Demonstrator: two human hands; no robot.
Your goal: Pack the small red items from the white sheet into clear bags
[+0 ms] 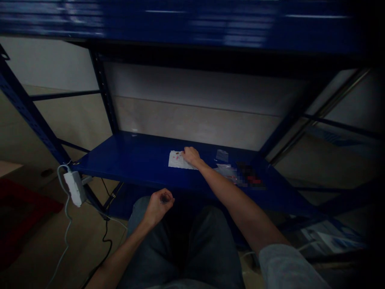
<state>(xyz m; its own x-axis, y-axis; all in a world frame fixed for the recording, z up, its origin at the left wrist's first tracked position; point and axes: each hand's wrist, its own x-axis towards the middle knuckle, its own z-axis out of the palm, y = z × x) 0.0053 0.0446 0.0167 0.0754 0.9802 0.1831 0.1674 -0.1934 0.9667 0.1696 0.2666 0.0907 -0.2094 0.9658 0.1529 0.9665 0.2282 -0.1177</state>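
My left hand (158, 206) is above my left knee, its fingers curled around a small dark round object (165, 198) with a shiny rim; its kind is unclear. My right hand (191, 155) reaches onto the blue shelf (144, 160) and rests over the right part of a white paper sheet (173, 163). Its fingers are drawn together and point down at the paper; whatever is between them is too small to make out. Several tiny reddish and dark pieces (177, 157) lie on the sheet, left of the fingertips.
Right of the paper lie a small clear plastic bag (222, 155), another clear bag (225, 170) with reddish contents, and a blurred dark and red item (251, 176). A white power strip (75, 188) with cables hangs at the shelf's left post. An upper blue shelf (180, 28) spans overhead.
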